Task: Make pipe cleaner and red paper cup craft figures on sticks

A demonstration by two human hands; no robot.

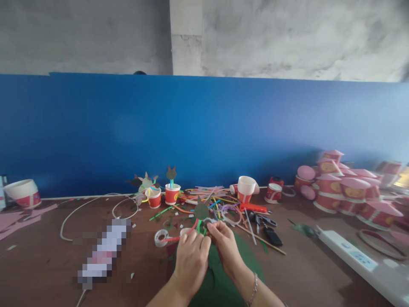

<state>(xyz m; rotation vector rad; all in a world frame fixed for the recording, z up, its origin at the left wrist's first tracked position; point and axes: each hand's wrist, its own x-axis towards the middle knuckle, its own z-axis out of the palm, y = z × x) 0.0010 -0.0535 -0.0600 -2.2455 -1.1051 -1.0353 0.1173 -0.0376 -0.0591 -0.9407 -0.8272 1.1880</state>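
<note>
Cutout [201,210], my 12 o'clock | I judge it light, easily creased; hold by green straws [199,226] | left hand [193,258] curled, right hand [226,246] pinched; grasp itself I cannot tell

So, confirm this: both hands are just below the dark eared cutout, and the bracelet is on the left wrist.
Wrong wrist: the head view shows the bracelet on that of the right hand, not the left hand. Both are indeed just below the dark eared cutout.
</note>
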